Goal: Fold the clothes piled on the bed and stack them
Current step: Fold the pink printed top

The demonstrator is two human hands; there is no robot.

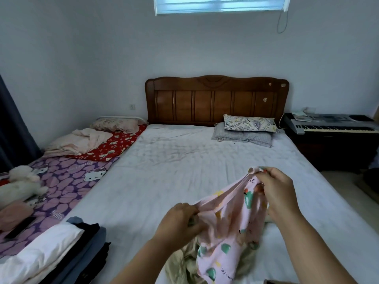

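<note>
Hands lifting a garment near the bed's foot edge.
Your left hand (180, 220) & right hand (275, 188) each pinch the pink fruit-print cotton garment (225, 228), held above the white-sheeted bed (164, 171); folded stack (61, 247) at left edge.

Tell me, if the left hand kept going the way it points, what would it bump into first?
Probably the pink printed garment it already grips; the left hand points rightward toward the right hand. Depth is unclear.

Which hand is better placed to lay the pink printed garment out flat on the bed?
Right, probably. The right hand pinches the pink printed garment higher, over bare white sheet; the left hand grips it low, near the pile.
</note>
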